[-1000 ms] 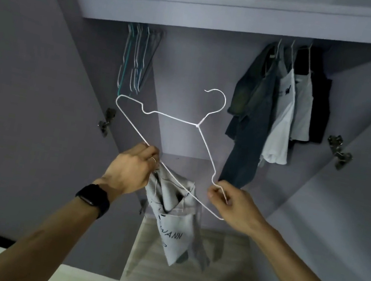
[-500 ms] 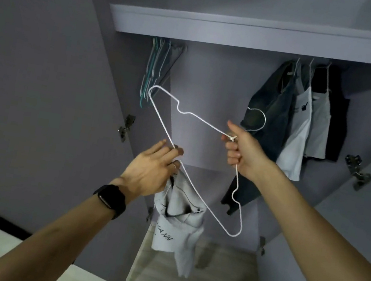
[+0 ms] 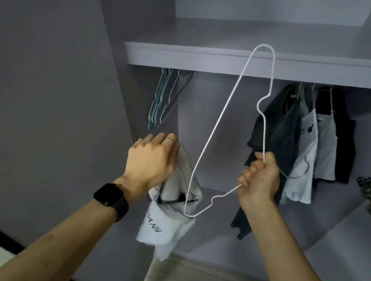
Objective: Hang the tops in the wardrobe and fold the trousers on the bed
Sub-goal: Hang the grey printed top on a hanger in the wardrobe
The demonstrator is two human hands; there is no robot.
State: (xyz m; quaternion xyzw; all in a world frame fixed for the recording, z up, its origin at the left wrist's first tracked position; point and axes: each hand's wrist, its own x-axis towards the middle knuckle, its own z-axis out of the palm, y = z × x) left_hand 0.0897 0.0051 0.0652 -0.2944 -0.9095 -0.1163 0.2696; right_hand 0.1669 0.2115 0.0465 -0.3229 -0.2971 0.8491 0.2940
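White wire hanger now stands on end, swung up since half a second ago. Upper tip crosses the wardrobe shelf edge. My right hand is clenched round its neck. My left hand grips the grey printed top, which hangs below the shelf.

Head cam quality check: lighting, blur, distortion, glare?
Head view: dim, flat light with a grey-violet cast; the hung clothes at right sink into shadow. Head view: wide-angle stretch, the shelf edge runs tilted and the wardrobe doors splay outward. Head view: the white hanger reads sharp; the grey top is soft at its lower hem; no glare.
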